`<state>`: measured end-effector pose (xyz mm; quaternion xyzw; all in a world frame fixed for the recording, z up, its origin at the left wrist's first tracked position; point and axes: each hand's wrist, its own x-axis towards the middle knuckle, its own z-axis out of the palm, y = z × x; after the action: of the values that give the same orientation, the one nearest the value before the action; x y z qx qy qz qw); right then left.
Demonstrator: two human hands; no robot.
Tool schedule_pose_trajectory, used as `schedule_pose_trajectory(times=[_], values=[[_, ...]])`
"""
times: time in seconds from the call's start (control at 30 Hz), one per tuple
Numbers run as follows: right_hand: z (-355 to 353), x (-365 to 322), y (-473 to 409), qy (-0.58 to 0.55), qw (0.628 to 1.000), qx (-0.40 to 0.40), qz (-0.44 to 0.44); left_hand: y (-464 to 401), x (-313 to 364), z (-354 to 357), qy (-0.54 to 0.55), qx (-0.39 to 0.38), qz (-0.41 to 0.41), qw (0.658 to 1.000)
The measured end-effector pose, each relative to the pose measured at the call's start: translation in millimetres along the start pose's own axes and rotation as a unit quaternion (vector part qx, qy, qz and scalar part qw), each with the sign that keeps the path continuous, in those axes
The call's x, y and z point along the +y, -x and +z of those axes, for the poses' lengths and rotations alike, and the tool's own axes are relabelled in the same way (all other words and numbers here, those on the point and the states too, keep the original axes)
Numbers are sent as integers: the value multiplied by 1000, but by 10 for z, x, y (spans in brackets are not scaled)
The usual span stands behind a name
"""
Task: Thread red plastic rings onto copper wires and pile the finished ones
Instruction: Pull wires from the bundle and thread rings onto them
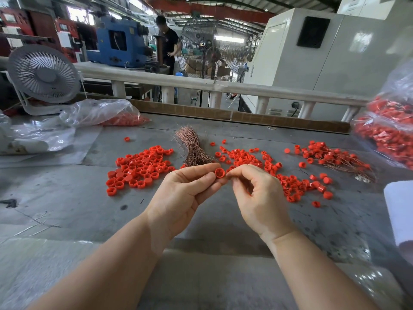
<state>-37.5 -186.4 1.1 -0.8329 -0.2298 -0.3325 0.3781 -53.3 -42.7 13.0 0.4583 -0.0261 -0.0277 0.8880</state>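
Note:
My left hand [185,193] pinches a red plastic ring [219,172] between thumb and fingertips, above the middle of the grey table [67,198]. My right hand [259,198] meets it from the right, fingertips pinched at the ring's edge; any wire there is too thin to see. A bundle of copper wires [193,148] lies just behind the hands. Loose red rings [140,168] are heaped at the left. More rings [245,159] spread to the right. Rings threaded on wires [330,157] lie piled at the far right.
A clear bag of red rings [125,118] lies at the back left beside a white desk fan [43,74]. A bulging bag of red parts [388,135] sits at the right edge. A white roll [400,211] stands at the near right. A person works at machines beyond the rail [223,86].

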Motion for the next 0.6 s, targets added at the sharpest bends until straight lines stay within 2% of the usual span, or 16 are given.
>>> schedule_pose_trajectory(times=[0.6], values=[[11, 29, 9, -52, 997, -40, 31, 1, -12, 12, 26, -10, -17, 999]])
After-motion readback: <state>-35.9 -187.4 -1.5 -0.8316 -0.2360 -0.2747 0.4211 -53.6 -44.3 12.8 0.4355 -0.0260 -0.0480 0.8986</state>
